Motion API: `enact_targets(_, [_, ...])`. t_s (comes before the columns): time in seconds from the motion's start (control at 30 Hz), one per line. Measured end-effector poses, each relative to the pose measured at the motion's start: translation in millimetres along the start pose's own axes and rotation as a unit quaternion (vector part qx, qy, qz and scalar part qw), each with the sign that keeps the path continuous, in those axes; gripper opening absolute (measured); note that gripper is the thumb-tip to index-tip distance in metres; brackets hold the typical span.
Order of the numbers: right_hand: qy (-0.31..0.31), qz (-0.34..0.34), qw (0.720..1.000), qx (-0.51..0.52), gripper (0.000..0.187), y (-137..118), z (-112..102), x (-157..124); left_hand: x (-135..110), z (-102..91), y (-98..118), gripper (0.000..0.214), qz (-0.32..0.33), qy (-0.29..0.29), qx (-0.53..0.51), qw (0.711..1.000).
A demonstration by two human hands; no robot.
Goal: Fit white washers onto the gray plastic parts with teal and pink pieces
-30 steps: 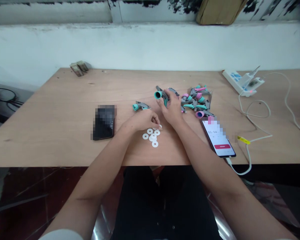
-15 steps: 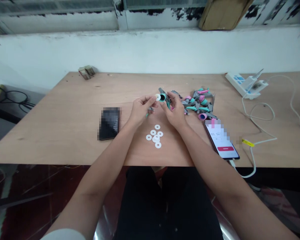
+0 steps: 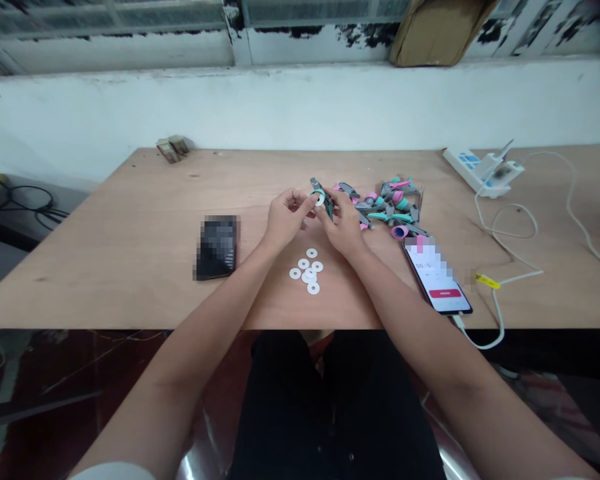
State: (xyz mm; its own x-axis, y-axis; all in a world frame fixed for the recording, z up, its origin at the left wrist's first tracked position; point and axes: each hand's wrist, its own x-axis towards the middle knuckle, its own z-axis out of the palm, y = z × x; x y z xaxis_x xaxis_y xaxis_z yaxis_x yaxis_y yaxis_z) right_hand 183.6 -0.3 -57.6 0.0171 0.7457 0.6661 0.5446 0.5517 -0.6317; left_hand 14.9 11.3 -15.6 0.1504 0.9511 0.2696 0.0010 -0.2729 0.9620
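My right hand grips a grey and teal nozzle-like part, raised a little above the wooden table. My left hand pinches a white washer against the teal round end of that part. Both hands meet above the table's middle. Several loose white washers lie on the wood just in front of my hands. A pile of grey, teal and pink parts sits right of my right hand.
A dark phone lies left of my hands. A lit phone with a white charging cable lies at the right front. A white power strip sits far right. A small folded bundle rests at the far left edge.
My left hand lifted from the loose washers with one washer and brought it up to the teal end of the part in my right hand. The hands have closed together.
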Motion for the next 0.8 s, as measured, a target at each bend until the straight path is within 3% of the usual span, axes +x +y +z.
enact_targets(0.13, [0.001,0.007,1.0,0.005,0.058,-1,2,-1,3,0.5,-6,0.04,0.014,-0.004,0.014,1.0])
enact_targets(0.3, [-0.022,-0.001,0.999,0.031,0.057,-4,4,-2,-6,6.5,-14,0.035,0.015,0.031,-0.006,0.999])
enact_targets(0.6, [-0.028,0.018,0.993,0.113,0.054,-11,2,-3,-10,4.8,-17,0.04,0.029,0.002,-0.026,0.999])
enact_targets(0.8, [-0.006,0.048,0.994,0.094,0.053,-11,4,-4,-13,4.7,-14,0.043,0.018,-0.025,-0.025,0.999])
